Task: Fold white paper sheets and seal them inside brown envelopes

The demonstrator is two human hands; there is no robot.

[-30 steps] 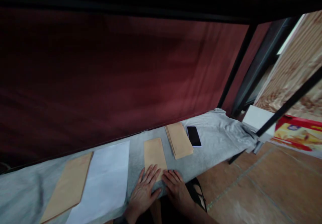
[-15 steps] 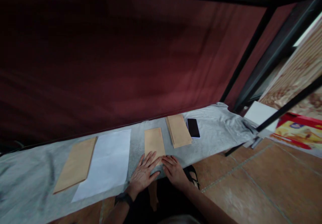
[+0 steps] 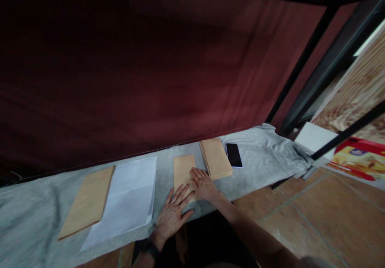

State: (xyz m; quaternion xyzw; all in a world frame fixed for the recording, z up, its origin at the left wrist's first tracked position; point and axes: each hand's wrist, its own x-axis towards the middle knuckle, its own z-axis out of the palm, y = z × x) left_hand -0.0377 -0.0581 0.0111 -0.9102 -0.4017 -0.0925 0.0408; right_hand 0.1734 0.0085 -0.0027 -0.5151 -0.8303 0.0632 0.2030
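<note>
A single brown kraft-paper envelope [image 3: 183, 167] lies flat on the grey cloth in front of me. My left hand [image 3: 173, 212] rests on its near left corner, palm down with fingers spread. My right hand [image 3: 203, 184] lies on the envelope's right edge, fingers extended close together and pressing the paper. Part of the near end is hidden under both hands. Just right of it is a small stack of brown envelopes [image 3: 217, 158]. White paper sheets [image 3: 129, 204] lie to the left, with more brown envelopes [image 3: 88, 199] overlapping their left edge.
A dark-screened phone [image 3: 234, 155] lies beside the right stack. Grey cloth [image 3: 258, 151] covers the narrow bench, which a dark red panel [image 3: 180, 79] backs. Black metal bars [image 3: 300, 63] rise at the right. A white box [image 3: 314, 135] and a red-yellow carton [image 3: 357, 155] stand beyond.
My right hand has slid away from me, up the envelope's right edge from its near end. My left hand stays almost in place on the near left corner.
</note>
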